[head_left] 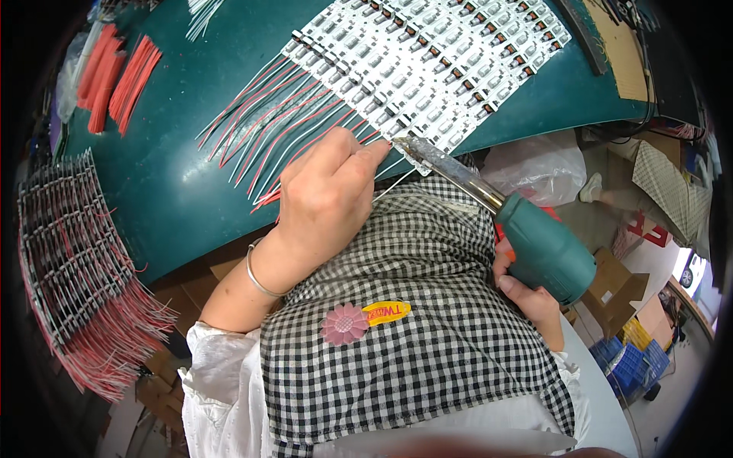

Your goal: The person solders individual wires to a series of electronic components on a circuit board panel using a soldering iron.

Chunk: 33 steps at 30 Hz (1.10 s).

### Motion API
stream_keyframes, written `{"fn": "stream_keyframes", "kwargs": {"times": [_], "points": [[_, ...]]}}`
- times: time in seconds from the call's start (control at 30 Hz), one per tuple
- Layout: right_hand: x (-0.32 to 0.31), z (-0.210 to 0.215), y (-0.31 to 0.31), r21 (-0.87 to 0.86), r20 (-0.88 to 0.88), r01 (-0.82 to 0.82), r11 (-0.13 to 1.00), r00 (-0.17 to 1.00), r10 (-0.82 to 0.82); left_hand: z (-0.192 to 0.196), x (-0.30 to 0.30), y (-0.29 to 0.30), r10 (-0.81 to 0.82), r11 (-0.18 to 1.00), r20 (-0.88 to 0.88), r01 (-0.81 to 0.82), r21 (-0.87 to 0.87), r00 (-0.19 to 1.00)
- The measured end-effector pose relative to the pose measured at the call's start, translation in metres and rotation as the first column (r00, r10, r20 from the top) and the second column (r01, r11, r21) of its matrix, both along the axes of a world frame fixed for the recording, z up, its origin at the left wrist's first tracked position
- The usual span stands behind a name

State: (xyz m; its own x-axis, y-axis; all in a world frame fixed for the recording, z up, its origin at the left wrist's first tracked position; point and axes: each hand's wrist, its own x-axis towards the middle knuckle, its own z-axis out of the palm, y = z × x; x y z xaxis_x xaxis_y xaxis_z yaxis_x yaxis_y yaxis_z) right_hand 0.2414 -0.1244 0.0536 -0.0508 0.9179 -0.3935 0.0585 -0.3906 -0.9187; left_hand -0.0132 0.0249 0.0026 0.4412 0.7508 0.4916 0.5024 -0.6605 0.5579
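A panel of white circuit boards (427, 76) lies at the table's edge, with rows of small metal and dark parts on it. Red and white wires (267, 130) fan out from its near-left side. My left hand (324, 191) is closed in a pinch at the panel's lower corner, on a thin wire mostly hidden by the fingers. My right hand (534, 301) grips a green soldering gun (546, 248), partly hidden behind its body. The gun's metal barrel slants up-left, and its tip is at the panel edge beside my left fingertips.
Bundles of red wires (136, 84) and white wires (202, 15) lie on the green table (172, 214). A stack of wired boards (72, 252) stands at the left. A dark bar (582, 38) borders the panel's right. Blue crates (630, 362) and cardboard boxes (615, 290) are at lower right.
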Motion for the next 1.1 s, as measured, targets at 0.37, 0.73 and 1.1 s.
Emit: {"fn": "stream_keyframes", "kwargs": {"times": [0.37,0.73,1.1], "points": [[0.005,-0.012,0.002,0.231,0.384,-0.275,0.933,0.907,0.172,0.005,0.004,-0.002,0.000,1.000,-0.062,-0.002,-0.031,0.998],[-0.006,0.009,-0.002,0.059,0.069,0.091,0.994,0.993,-0.095,0.009,0.004,-0.003,-0.007,1.000,-0.108,0.004,-0.030,0.994],[0.009,0.004,-0.013,0.010,-0.140,0.175,0.984,0.975,-0.172,0.006,0.005,0.004,0.066,0.964,-0.030,-0.056,0.261,0.997]]}}
